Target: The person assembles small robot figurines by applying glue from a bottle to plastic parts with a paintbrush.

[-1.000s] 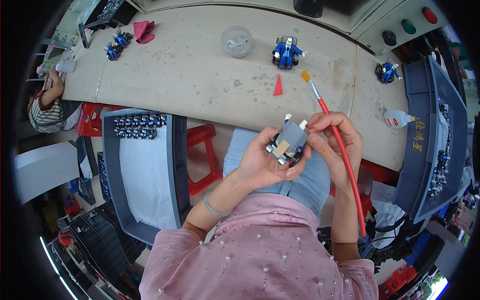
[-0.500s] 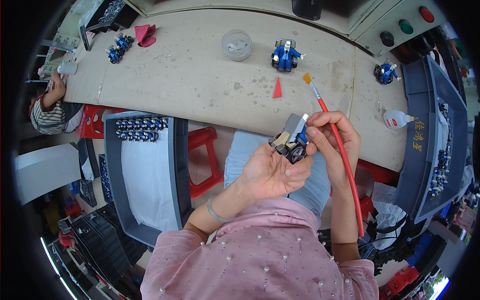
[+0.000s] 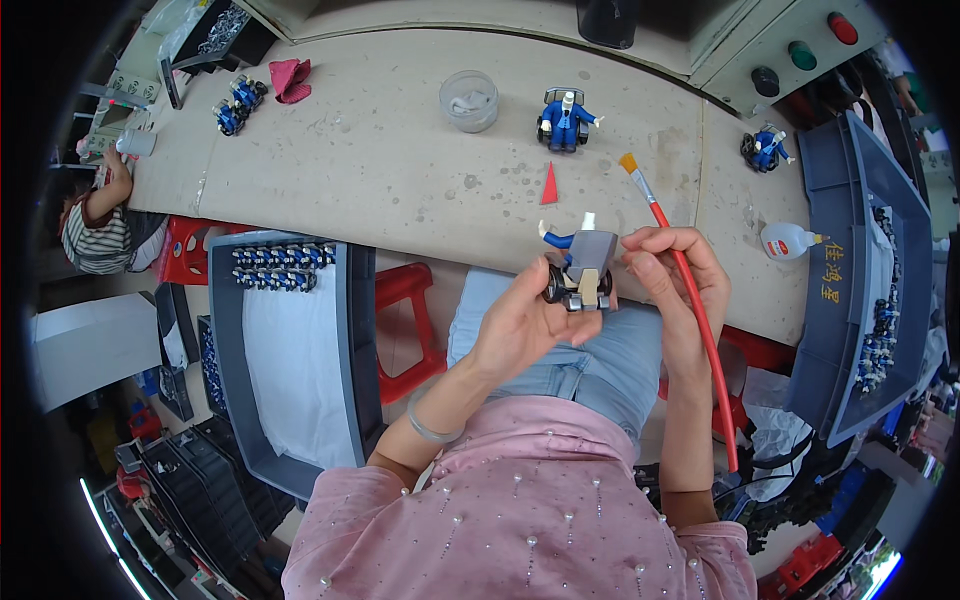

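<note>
Co-worker (image 3: 100, 215): in a striped top at 10 o'clock of the view, one arm at the table's (image 3: 370, 170) edge.
Left tray (image 3: 362, 340): grey, at 9 o'clock, lined with a white sheet (image 3: 300, 375); small figures (image 3: 284, 266) stand in two rows at its upper end.
Paired figures (image 3: 240, 105): blue with dark wheels, close together on the table at 10 o'clock.
Cloth (image 3: 290, 81): deep pink, crumpled, at 11 o'clock, just beside the pair.
Left stool (image 3: 405, 335): red, between the left tray and the person's knees.
Tub (image 3: 469, 100): clear and round, at 12 o'clock, something pale inside.
Left hand (image 3: 525, 320): palm up, grasping the held figure low, thumb by a wheel.
Red wedge (image 3: 549, 185): flat on the table at 1 o'clock.
Seated figure (image 3: 565, 122): blue suit, beyond the wedge at 1 o'clock, facing the person.
Held figure (image 3: 596, 252): just right of centre above the lap, grey back showing, white peg at 12 o'clock, blue arm towards 10.
Right hand (image 3: 680, 285): grasping the brush (image 3: 690, 290); whether its fingertips touch the held figure, I cannot tell.
Bristles (image 3: 628, 162): orange, pointing to 11 o'clock; the red handle runs towards 5.
Far figure (image 3: 766, 149): blue, on the table at 2 o'clock.
Bottle (image 3: 788, 241): white, tipped over, near 3 o'clock.
Right tray (image 3: 835, 175): grey, at 3 o'clock, more figures (image 3: 878, 340) inside.
</note>
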A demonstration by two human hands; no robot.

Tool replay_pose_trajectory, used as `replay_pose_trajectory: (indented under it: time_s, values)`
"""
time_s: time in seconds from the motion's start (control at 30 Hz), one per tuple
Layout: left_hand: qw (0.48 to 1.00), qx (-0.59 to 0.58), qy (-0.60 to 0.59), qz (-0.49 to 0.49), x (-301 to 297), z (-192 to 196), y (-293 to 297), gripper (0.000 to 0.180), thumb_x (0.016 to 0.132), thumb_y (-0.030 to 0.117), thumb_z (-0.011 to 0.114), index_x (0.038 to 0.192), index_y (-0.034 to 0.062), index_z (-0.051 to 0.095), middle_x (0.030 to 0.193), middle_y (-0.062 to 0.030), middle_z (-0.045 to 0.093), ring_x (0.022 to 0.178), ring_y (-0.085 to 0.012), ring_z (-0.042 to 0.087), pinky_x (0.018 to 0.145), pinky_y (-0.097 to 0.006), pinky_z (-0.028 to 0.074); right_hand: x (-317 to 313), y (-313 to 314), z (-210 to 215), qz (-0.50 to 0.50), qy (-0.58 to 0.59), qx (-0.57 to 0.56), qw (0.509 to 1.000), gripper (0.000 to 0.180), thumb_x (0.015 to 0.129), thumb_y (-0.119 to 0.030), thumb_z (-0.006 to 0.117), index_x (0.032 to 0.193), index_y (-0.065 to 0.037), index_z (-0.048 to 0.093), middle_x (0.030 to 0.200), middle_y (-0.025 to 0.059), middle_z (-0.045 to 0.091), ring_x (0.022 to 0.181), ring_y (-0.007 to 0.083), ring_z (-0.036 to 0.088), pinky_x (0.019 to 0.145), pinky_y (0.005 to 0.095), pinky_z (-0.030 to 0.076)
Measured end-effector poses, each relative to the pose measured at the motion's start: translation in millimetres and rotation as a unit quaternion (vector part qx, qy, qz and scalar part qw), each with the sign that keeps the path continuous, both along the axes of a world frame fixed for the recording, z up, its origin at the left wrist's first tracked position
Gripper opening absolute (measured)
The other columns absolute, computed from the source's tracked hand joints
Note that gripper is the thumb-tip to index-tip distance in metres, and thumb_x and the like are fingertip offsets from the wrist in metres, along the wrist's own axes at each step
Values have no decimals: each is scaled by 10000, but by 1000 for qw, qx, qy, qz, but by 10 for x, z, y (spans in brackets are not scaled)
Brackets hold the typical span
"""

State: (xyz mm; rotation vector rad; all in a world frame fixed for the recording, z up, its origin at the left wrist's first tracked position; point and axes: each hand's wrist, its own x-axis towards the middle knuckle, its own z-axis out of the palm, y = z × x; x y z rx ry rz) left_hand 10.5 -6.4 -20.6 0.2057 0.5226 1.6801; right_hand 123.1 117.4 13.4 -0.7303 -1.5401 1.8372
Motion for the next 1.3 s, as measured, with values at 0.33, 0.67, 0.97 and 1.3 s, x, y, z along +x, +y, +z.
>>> replay_pose_trajectory:
  time_s: [0.33,0.67,0.97,1.3]
  values:
    - [968,-24,243,58,-51,-25,24,555,978,443,430,1346,37,341,985,-46,536,738,-69,448,636,-210,345,18,-44,-8,19,17,-9,1000,146,851,32,631,986,24,577,1032,147,638,923,150,623,836,276,508]
    - [974,-57,212,56,-37,14,-31,476,992,361,434,1343,50,349,977,-33,534,741,-72,445,661,-223,370,-14,-49,-19,16,3,-3,1000,150,845,37,637,984,29,581,1036,141,636,912,140,620,816,264,504]
    - [999,-43,14,5,-76,-11,-57,322,978,216,457,1251,51,409,1047,-77,564,768,-135,510,730,-289,425,-27,-63,-18,19,-14,-21,1000,135,849,39,629,975,30,584,1024,140,640,892,132,620,806,259,500]
    - [991,-51,102,67,3,2,-29,486,814,-66,621,1223,41,381,1182,-115,508,1012,-157,557,815,-263,476,-30,-51,39,9,-24,-25,999,106,863,25,618,963,26,582,1027,144,645,929,157,630,827,277,506]
